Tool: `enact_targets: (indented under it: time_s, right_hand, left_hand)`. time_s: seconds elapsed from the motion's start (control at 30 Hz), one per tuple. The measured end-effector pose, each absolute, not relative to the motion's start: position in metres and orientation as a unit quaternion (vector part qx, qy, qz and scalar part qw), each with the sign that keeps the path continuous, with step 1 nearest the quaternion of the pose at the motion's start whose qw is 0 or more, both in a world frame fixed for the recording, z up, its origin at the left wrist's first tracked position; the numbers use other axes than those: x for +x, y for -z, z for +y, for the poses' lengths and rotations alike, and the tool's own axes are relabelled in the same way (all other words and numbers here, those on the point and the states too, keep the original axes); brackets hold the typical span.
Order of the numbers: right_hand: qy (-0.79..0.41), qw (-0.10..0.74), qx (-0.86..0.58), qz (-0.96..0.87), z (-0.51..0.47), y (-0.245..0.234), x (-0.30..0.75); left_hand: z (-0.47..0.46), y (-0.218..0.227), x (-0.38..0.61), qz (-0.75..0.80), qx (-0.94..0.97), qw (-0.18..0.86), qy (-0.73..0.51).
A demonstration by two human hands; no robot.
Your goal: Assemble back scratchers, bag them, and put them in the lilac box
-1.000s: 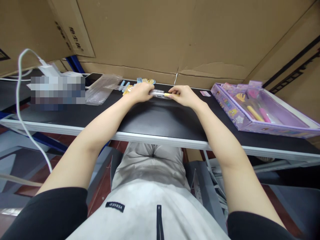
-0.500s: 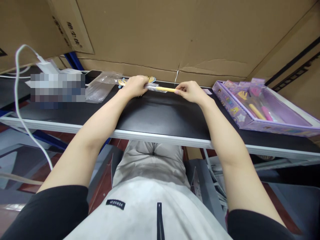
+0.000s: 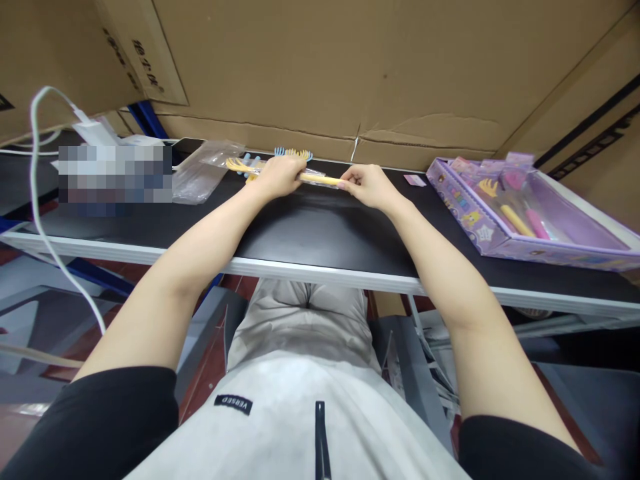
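My left hand (image 3: 281, 177) is closed round the middle of a yellow back scratcher (image 3: 323, 179) in a clear wrapper, held level just above the black table. Its claw head sticks out to the left of that hand. The fingertips of my right hand (image 3: 367, 185) pinch the far right end of the yellow handle. Just behind my left hand lie more back scratchers with blue and yellow claws (image 3: 293, 154). Their handles are partly hidden by the hand.
A purple display box (image 3: 487, 235) at the right holds yellow and pink back scratchers. A small pink card (image 3: 415, 181) lies beside it. Clear plastic bags (image 3: 200, 177) and a white cable (image 3: 37, 193) are at the left. Cardboard (image 3: 320, 73) walls the back.
My right hand and the handle's end have shifted left, uncovering the pink card. The claw head now reaches further left, and my left hand sits nearer the yellow handle.
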State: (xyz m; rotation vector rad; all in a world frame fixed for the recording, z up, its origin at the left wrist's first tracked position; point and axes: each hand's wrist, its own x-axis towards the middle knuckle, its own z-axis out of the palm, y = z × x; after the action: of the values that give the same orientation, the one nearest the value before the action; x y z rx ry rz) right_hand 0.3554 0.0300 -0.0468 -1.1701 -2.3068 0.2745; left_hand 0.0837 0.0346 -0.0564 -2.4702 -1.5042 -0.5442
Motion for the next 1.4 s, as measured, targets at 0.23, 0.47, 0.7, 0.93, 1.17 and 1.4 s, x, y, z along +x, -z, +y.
enact_targets:
  time_s: [0.23, 0.47, 0.7, 0.93, 1.17, 1.4]
  right_hand:
    - [-0.140, 0.266, -0.435, -0.849, 0.025, 0.051, 0.348]
    - [-0.143, 0.229, -0.445, -0.854, 0.015, 0.044, 0.343]
    - [-0.103, 0.181, -0.442, -0.872, 0.009, 0.039, 0.344]
    - [-0.081, 0.207, -0.442, -0.869, 0.013, 0.042, 0.344]
    - [-0.078, 0.246, -0.384, -0.886, 0.010, 0.046, 0.341]
    - [-0.146, 0.247, -0.377, -0.881, 0.001, 0.041, 0.332]
  left_hand:
    - [0.035, 0.057, 0.082, -0.509, -0.834, 0.120, 0.176]
    - [0.031, 0.053, 0.085, -0.502, -0.841, 0.128, 0.157]
    - [0.033, 0.055, 0.089, -0.501, -0.845, 0.129, 0.140]
    - [0.031, 0.058, 0.097, -0.456, -0.867, 0.117, 0.164]
    - [0.031, 0.060, 0.104, -0.423, -0.882, 0.128, 0.163]
    - [0.034, 0.064, 0.106, -0.415, -0.881, 0.148, 0.174]
